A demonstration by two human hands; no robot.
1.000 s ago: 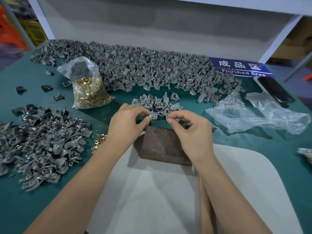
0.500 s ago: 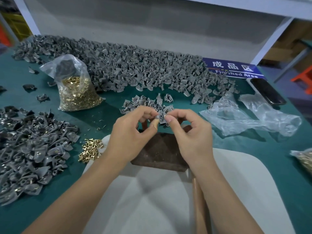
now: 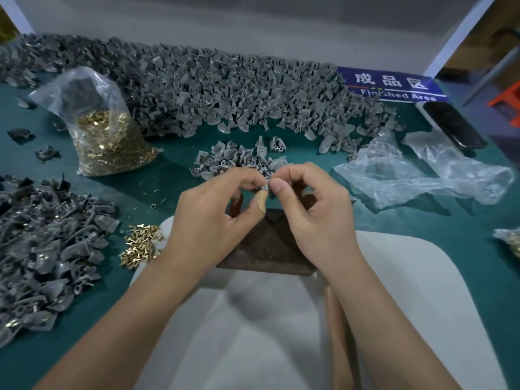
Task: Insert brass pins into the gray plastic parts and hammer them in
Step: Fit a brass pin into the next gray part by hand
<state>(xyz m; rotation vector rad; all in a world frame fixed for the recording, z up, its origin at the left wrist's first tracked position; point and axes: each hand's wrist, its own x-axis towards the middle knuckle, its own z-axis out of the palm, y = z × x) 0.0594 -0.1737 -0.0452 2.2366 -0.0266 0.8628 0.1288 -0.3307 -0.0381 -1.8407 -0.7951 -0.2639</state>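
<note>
A gray part (image 3: 265, 183) is pinched between the curled left hand (image 3: 209, 218) and right hand (image 3: 312, 212), above a block (image 3: 267, 249).

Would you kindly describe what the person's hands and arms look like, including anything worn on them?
Both forearms are bare, with no sleeves, gloves, watch or rings visible. The left hand has a tan adhesive bandage wrapped round the thumb tip. The right hand wears nothing, and its nails look short and unpainted.
</note>
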